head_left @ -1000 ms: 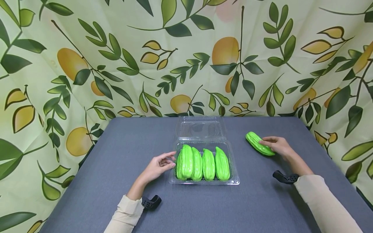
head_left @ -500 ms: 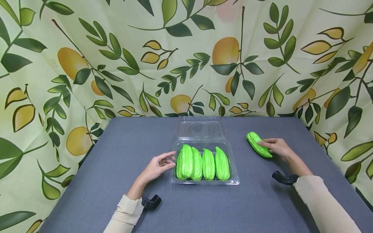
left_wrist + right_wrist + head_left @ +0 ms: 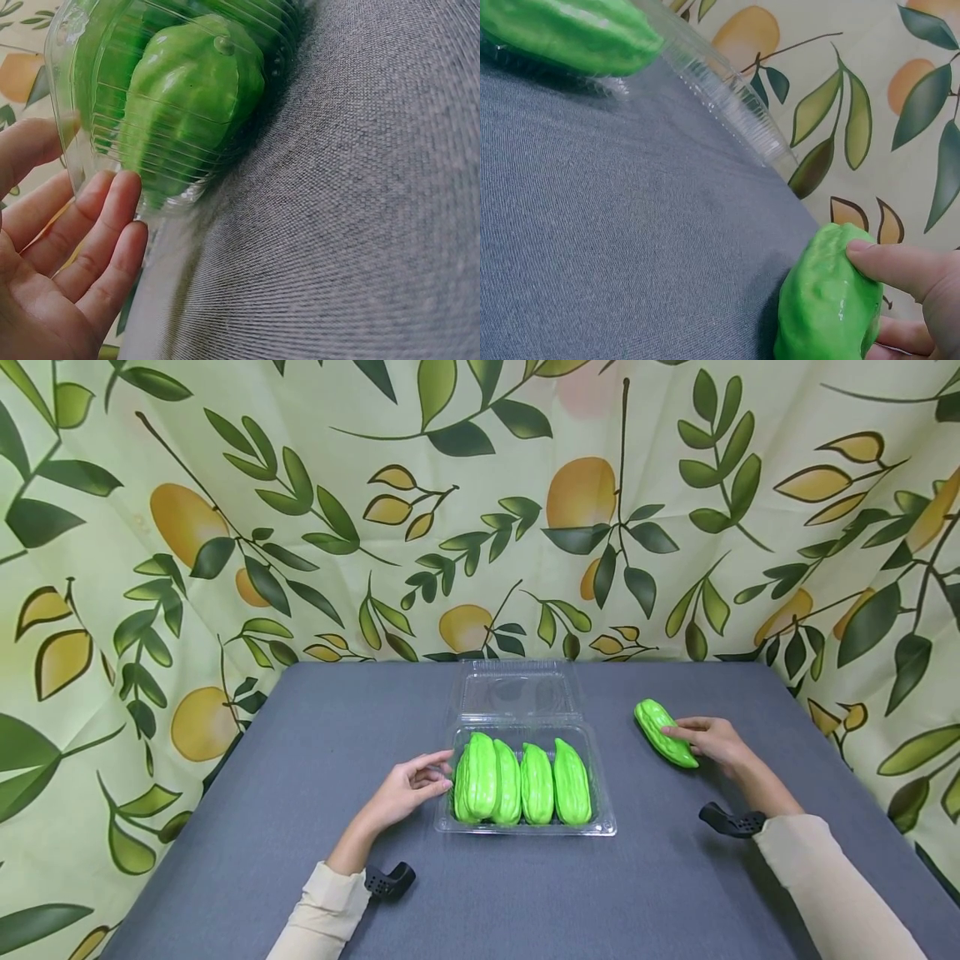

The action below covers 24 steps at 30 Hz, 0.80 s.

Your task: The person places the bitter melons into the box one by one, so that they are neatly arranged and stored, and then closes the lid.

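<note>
On the right of the table, my right hand (image 3: 717, 741) holds a bright green ridged bitter melon (image 3: 658, 731) between thumb and fingers. The right wrist view shows the thumb pressing on top of this glossy melon (image 3: 829, 300), fingers along its far side. At centre stands a clear plastic clamshell box (image 3: 525, 828), its lid (image 3: 517, 687) folded back. Several similar bitter melons (image 3: 573, 781) lie in it, crowded toward the left. My left hand (image 3: 411, 789) rests with loosely bent fingers at the box's left edge. Fingertips (image 3: 124, 191) meet its ribbed wall in the left wrist view.
A grey cloth covers the table (image 3: 360, 718). Behind and at both sides hangs a curtain (image 3: 315, 585) printed with leaves and fruit. Black wrist-worn mounts (image 3: 390, 881) sit below both hands. Bare cloth lies between the box and the melon at right.
The right hand has turned the bitter melon slightly, its near end shifting toward me and left. The left hand and the box have stayed where they were.
</note>
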Available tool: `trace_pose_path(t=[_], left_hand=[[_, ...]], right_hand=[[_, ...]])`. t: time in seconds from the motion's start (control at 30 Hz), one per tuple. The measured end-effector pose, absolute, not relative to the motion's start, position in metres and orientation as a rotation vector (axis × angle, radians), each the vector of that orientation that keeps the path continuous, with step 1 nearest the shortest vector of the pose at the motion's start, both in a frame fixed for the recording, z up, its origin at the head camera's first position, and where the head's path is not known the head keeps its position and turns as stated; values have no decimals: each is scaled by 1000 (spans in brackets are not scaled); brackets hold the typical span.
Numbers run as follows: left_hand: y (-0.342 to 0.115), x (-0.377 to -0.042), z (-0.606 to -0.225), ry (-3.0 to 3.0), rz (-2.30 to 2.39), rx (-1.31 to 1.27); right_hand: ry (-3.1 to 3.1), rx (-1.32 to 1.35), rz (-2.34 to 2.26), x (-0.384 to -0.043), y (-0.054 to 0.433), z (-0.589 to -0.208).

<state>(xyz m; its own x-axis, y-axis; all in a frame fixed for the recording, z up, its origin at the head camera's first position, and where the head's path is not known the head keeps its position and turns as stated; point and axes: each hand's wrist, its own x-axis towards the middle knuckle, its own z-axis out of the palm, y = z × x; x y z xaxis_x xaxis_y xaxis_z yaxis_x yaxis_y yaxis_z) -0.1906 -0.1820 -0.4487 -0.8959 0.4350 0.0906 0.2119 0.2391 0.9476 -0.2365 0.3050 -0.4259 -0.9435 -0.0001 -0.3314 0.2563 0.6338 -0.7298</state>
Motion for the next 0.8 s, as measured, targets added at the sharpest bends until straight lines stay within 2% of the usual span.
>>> trace_pose_path(t=[0.8], left_hand=[[-183, -191, -450, 2309, 1724, 626]], right_hand=[[2428, 356, -1365, -230, 299, -421]])
